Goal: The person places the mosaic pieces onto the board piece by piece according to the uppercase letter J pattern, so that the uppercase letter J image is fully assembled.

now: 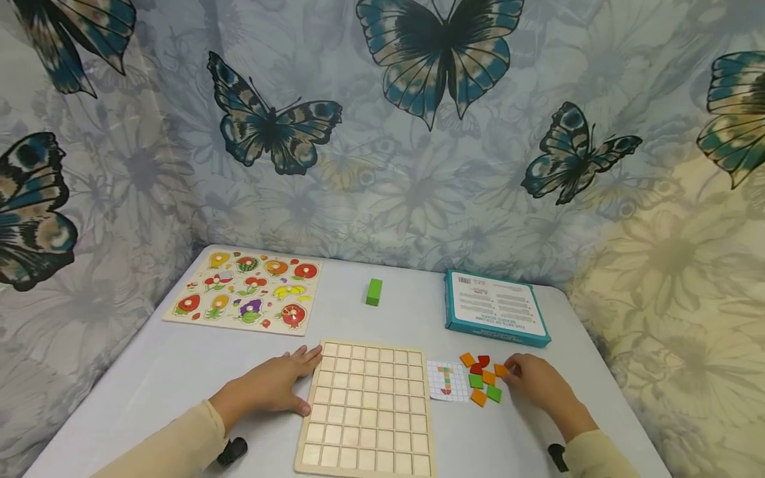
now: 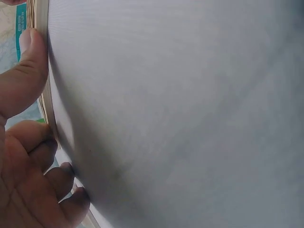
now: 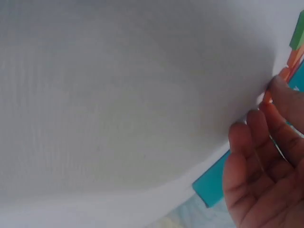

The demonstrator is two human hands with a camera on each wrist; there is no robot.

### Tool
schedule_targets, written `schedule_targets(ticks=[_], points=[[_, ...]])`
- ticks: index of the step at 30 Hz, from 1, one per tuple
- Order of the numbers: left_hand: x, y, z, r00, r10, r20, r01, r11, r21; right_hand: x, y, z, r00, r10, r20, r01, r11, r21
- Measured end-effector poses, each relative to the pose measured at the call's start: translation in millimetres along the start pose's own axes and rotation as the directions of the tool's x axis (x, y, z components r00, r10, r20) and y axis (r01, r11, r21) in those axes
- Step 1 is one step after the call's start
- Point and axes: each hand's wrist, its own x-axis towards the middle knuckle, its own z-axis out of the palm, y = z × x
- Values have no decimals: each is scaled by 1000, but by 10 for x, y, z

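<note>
Head cam: R hand [image 1: 538, 384] pinches orange tile [image 1: 500, 371] btwn fingertips; L hand [image 1: 269, 385], fingers apart, touches board [image 1: 368, 398]. Best: light edge grip.

We are viewing a pale rectangular wooden board [image 1: 369, 399] of squares, a white gridded paper card [image 1: 448, 382] with an orange, green and red figure, and flat orange square tiles [image 1: 489, 378], flat green square tiles [image 1: 494, 394] and flat red rounded pieces [image 1: 483, 360]. We are noting a bright green rectangular block [image 1: 374, 292], a flat teal box [image 1: 497, 307] with a white panel and a cream fruit-patterned wooden puzzle board [image 1: 233, 319]. We are facing a blue-grey floral cloth backdrop [image 1: 418, 192] with teal-and-black butterflies [image 1: 271, 131].
</note>
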Motion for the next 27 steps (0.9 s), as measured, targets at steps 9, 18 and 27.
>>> schedule_targets(ticks=[9,18,27], points=[[33,-5,-70,1000,8,7,-9,1000,30,21,-435,-60,999,-11,-30,13,995,96],[-66,-2,-61,999,-42,32,42,999,2,157,-1928,207,909,-417,-15,417,905,81],[2,35,-39,999,-40,36,39,999,23,189,-2421,453,859,-512,-12,510,857,-67]])
